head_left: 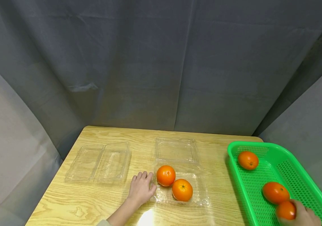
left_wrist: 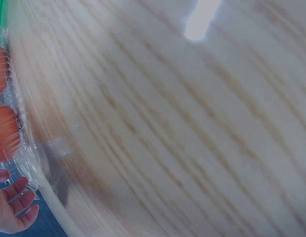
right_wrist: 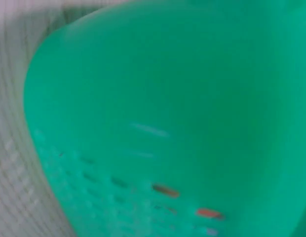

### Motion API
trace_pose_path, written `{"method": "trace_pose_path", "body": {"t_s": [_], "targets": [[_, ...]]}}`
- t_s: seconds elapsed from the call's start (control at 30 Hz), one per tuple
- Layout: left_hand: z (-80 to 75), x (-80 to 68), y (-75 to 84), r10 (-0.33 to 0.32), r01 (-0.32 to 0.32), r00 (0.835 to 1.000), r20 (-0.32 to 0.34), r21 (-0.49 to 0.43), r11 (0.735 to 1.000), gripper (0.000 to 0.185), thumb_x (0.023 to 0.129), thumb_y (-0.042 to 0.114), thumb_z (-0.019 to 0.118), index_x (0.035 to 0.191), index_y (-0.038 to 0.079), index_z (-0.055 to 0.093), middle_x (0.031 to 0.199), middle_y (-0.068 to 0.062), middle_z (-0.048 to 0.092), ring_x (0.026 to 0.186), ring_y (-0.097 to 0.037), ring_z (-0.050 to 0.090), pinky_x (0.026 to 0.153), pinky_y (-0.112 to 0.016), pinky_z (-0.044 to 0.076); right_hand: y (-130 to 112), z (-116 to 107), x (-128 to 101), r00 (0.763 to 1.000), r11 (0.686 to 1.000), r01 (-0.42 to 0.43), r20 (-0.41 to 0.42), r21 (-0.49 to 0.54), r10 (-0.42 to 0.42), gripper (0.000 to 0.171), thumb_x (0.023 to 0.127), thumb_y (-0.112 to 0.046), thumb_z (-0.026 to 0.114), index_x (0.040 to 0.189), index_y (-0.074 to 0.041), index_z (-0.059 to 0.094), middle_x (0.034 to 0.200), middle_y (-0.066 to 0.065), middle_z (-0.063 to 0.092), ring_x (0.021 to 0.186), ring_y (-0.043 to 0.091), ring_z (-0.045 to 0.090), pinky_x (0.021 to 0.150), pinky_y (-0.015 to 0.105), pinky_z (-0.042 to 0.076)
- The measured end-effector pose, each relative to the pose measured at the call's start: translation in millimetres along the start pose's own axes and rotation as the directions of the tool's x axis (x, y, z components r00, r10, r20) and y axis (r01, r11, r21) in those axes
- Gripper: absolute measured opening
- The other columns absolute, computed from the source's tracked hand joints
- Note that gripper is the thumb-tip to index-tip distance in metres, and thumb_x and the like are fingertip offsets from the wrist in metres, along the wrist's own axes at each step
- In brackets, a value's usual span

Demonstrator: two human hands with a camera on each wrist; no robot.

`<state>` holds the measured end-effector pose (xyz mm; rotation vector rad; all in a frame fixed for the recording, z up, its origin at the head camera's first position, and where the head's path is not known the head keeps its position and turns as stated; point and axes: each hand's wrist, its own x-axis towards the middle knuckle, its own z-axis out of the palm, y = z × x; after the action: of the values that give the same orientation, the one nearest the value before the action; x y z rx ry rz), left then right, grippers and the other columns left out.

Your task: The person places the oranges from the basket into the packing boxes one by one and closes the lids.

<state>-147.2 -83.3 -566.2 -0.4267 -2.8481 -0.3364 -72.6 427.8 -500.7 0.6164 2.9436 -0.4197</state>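
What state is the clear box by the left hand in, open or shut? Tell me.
Open. The clear box lies with its lid folded back flat on the table, and two oranges sit uncovered in it.

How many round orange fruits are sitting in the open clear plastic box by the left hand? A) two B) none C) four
A: two round orange fruits sit in the open clear plastic box, beside the left hand; the other three lie in the green plastic basket.
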Motion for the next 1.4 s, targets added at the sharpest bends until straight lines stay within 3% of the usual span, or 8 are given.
{"method": "trace_pose_path", "body": {"t_s": [0.13,0.33,0.53,0.7,0.77,0.97,1.2,1.4], "targets": [[0.1,-0.3,0.1,-0.001,0.001,1.000,-0.007,-0.001,1.000,0.032,0.081,0.036,0.054,0.105,0.015,0.057,0.084,0.000,0.052,0.074,-0.016,0.045,0.065,-0.031,0.038,-16,-11,-5,0.991,0.996,0.089,-0.103,0.027,-0.086,0.077,0.064,-0.029,0.075,0.117,0.011,0.036,0.082,0.033,0.047,0.069,0.039,0.048,0.058,0.047,0.038],[0.4,0.1,0.2,0.002,-0.002,1.000,-0.014,0.001,1.000,0.031,0.081,0.035,0.053,0.104,0.015,0.057,0.083,-0.001,0.052,0.073,-0.016,0.045,0.064,-0.031,0.037,-36,-22,-10,0.954,0.977,0.210,-0.226,0.046,-0.195,0.073,0.065,-0.025,0.075,0.117,0.011,0.039,0.089,0.038,0.046,0.069,0.045,0.047,0.055,0.048,0.036],[0.8,0.1,0.1,0.008,-0.008,1.000,-0.020,0.005,1.000,0.032,0.081,0.036,0.053,0.104,0.015,0.057,0.084,-0.001,0.053,0.073,-0.016,0.046,0.064,-0.031,0.038,-58,-29,-14,0.901,0.949,0.308,-0.340,0.065,-0.269,0.070,0.064,-0.015,0.076,0.118,0.011,0.041,0.099,0.040,0.043,0.077,0.052,0.044,0.060,0.054,0.034],[1.3,-0.2,0.0,0.006,-0.006,1.000,-0.020,0.003,1.000,0.031,0.081,0.036,0.053,0.103,0.015,0.058,0.084,-0.001,0.053,0.073,-0.016,0.046,0.063,-0.031,0.038,-77,-31,-17,0.837,0.924,0.369,-0.466,0.096,-0.286,0.068,0.059,-0.006,0.077,0.117,0.008,0.044,0.101,0.039,0.043,0.082,0.052,0.041,0.063,0.057,0.032],[1.4,-0.3,-0.2,0.005,-0.005,1.000,-0.020,0.002,1.000,0.032,0.081,0.036,0.054,0.104,0.015,0.058,0.084,-0.001,0.053,0.073,-0.016,0.046,0.063,-0.031,0.038,-84,-31,-19,0.823,0.917,0.385,-0.488,0.107,-0.289,0.068,0.058,-0.004,0.077,0.117,0.008,0.045,0.102,0.038,0.043,0.085,0.052,0.040,0.066,0.057,0.030],[-0.3,-0.5,0.0,0.007,-0.007,1.000,-0.020,-0.006,1.000,0.034,0.081,0.036,0.054,0.106,0.014,0.058,0.085,-0.001,0.054,0.074,-0.016,0.047,0.065,-0.031,0.039,-107,-30,-21,0.818,0.903,0.400,-0.505,0.155,-0.276,0.071,0.057,-0.004,0.079,0.119,0.006,0.045,0.110,0.036,0.041,0.092,0.053,0.037,0.069,0.057,0.029],[-0.7,-0.4,0.4,0.000,0.000,1.000,-0.009,-0.003,1.000,0.034,0.082,0.036,0.053,0.107,0.014,0.058,0.086,-0.002,0.054,0.076,-0.017,0.047,0.066,-0.032,0.040,-129,-25,-22,0.763,0.850,0.485,-0.575,0.207,-0.295,0.072,0.053,0.000,0.080,0.118,0.003,0.049,0.113,0.033,0.044,0.097,0.053,0.038,0.071,0.059,0.030],[-1.0,-0.4,0.6,0.001,-0.001,1.000,-0.005,-0.004,1.000,0.034,0.081,0.035,0.053,0.107,0.014,0.058,0.085,-0.001,0.054,0.074,-0.016,0.047,0.065,-0.031,0.039,-147,-21,-22,0.761,0.838,0.501,-0.572,0.217,-0.307,0.075,0.053,-0.002,0.082,0.120,0.001,0.048,0.117,0.032,0.043,0.100,0.052,0.038,0.071,0.060,0.032]]}}
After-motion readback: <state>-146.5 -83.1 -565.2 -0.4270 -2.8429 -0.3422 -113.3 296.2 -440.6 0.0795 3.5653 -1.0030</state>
